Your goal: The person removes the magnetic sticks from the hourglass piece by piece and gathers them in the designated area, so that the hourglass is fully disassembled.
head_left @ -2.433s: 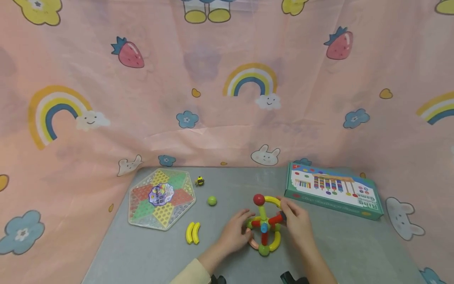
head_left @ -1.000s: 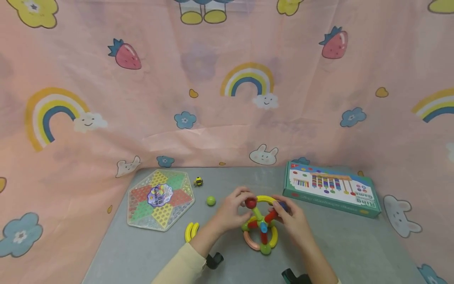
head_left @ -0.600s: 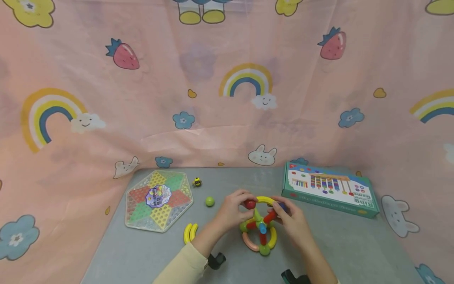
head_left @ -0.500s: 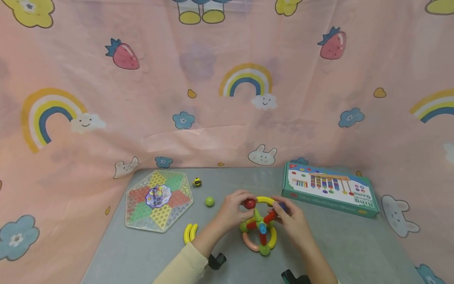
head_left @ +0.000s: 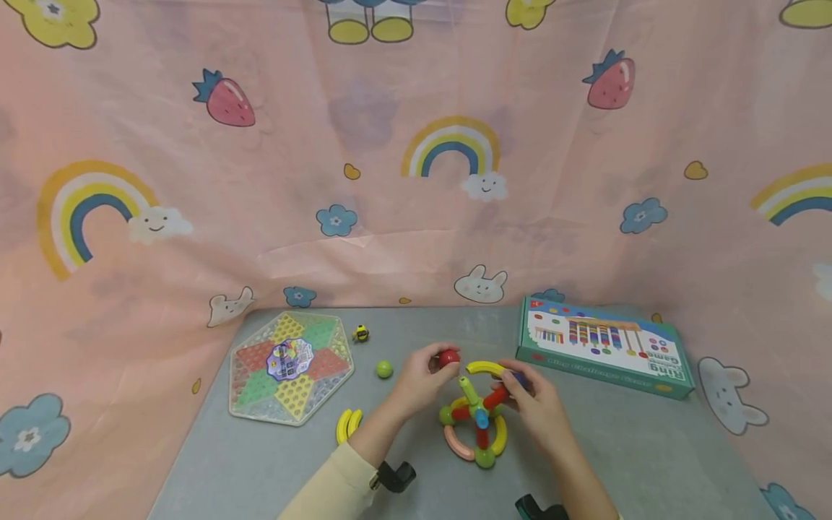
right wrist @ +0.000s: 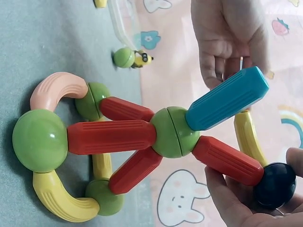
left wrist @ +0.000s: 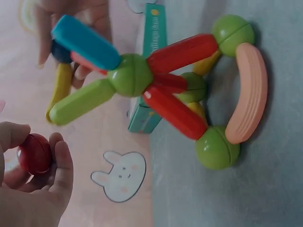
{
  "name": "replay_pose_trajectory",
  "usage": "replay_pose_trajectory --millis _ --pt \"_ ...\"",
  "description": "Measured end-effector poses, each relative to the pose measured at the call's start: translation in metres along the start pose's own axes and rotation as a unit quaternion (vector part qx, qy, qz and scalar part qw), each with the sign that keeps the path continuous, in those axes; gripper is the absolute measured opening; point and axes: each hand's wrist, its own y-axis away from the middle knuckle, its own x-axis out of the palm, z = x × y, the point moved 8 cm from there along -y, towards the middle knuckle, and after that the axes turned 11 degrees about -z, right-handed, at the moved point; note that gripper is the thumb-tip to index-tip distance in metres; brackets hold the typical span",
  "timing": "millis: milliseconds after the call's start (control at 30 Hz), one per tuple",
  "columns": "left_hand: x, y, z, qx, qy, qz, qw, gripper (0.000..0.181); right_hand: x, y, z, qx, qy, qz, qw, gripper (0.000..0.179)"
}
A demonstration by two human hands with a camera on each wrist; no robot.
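Note:
My left hand (head_left: 416,383) pinches a red ball (left wrist: 35,154) between thumb and fingers, apart from the magnetic stick-and-ball model. That model has a green centre ball (left wrist: 131,75) with red sticks leading down to green balls. Curved sticks, one of them pink (left wrist: 247,92), link those balls in a ring on the table. A blue stick (right wrist: 228,98) and a light green stick (left wrist: 81,101) rise from the centre. My right hand (head_left: 536,408) holds a dark blue ball (right wrist: 274,185) at the tip of a red stick. From this ball a yellow curved stick (head_left: 484,367) reaches leftward, its far end free.
Two yellow curved sticks (head_left: 343,426) lie to the left, partly behind my left arm. Beyond them are a green ball (head_left: 384,369), a small bee toy (head_left: 361,333) and a hexagonal checkers board (head_left: 290,368). A green game box (head_left: 607,347) lies at the back right.
My left hand went from the model's side up to the red ball on the light green stick, then pulled it off to the left. My right hand stays at the dark blue ball.

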Motion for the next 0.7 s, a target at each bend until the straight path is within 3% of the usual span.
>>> replay_pose_trajectory --millis 100,167,300,467,533,700 --pt "-0.01 -0.004 0.001 -0.013 0.029 -0.015 0.9994 0.037 0.0 0.0 0.0 0.007 0.0 -0.004 1.0 0.04" --pt "-0.018 -0.006 0.004 -0.02 0.018 -0.022 0.9994 0.041 -0.001 0.0 0.0 0.009 -0.001 -0.004 1.0 0.039" --pt "-0.036 -0.018 0.01 -0.007 -0.08 -0.035 0.9961 0.042 -0.001 -0.001 0.0 0.003 -0.016 0.002 0.9999 0.04" --pt "-0.062 -0.035 0.023 0.042 -0.207 -0.058 0.9757 0.037 -0.001 -0.001 0.0 -0.002 -0.024 0.007 0.9997 0.04" --pt "-0.068 -0.038 0.036 0.035 -0.231 -0.059 0.9704 0.037 -0.001 -0.001 0.001 -0.002 -0.024 0.007 0.9997 0.04" --pt "-0.07 -0.038 0.07 -0.012 -0.251 -0.041 0.9671 0.04 0.0 0.0 0.001 0.0 -0.023 0.005 0.9997 0.039"
